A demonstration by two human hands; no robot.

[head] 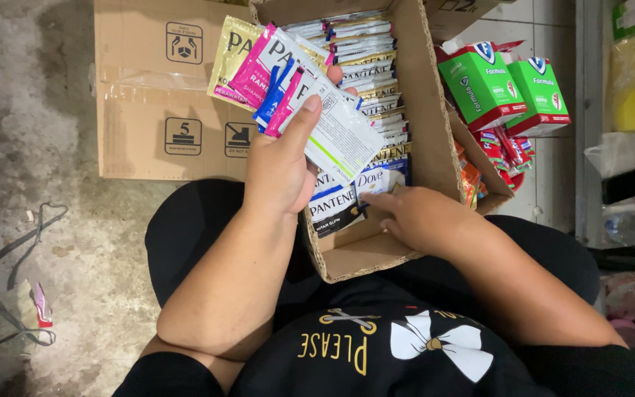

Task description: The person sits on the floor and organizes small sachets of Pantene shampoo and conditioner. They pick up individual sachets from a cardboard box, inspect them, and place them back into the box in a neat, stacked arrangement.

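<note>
The person is sitting on the floor with an open cardboard box [435, 140] resting at the lap. The left hand [279, 170] is closed around a fanned bunch of sachets [292, 92], thumb pressing across the front, the fan spreading toward eleven o'clock from the hand. The right hand [414, 217] is reaching into the box at its near end, fingers curled onto a dark sachet [334, 209] lying there; whether it is gripping or only touching, I cannot tell. A row of sachets [369, 66] is standing packed at twelve o'clock. Green cartons [505, 84] are sitting at two o'clock, a flattened carton [163, 88] at ten.
</note>
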